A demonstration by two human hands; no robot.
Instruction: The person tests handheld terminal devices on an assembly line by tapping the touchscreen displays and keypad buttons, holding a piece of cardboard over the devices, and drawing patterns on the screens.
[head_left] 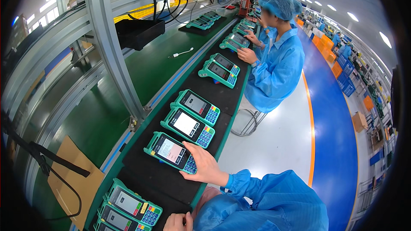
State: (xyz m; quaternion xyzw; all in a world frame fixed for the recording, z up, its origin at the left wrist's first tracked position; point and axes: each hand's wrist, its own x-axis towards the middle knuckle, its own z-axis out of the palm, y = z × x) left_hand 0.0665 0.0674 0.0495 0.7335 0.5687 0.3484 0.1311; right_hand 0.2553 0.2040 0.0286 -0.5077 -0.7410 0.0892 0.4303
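A green-cased payment terminal [168, 150] with a lit screen lies on the black conveyor mat. My right hand [204, 164] is closed round its keypad end, fingers over the far side and thumb at the near edge. Just beyond it are a terminal with a bright white screen [187, 124] and another with a grey screen [198, 104]. My left hand [177, 222] shows at the lower edge with curled fingers; whatever it may hold is hidden. Left of that hand sits a terminal with red and green screen buttons [128, 202], another partly cut off below it [115, 220].
Farther along the line, a person in blue [276, 68] handles terminals, past a pair of them [220, 69]. A metal frame post [109, 42] rises at the left. A black tray [139, 33], white cable [183, 52] and cardboard sheet [77, 179] are beside the line.
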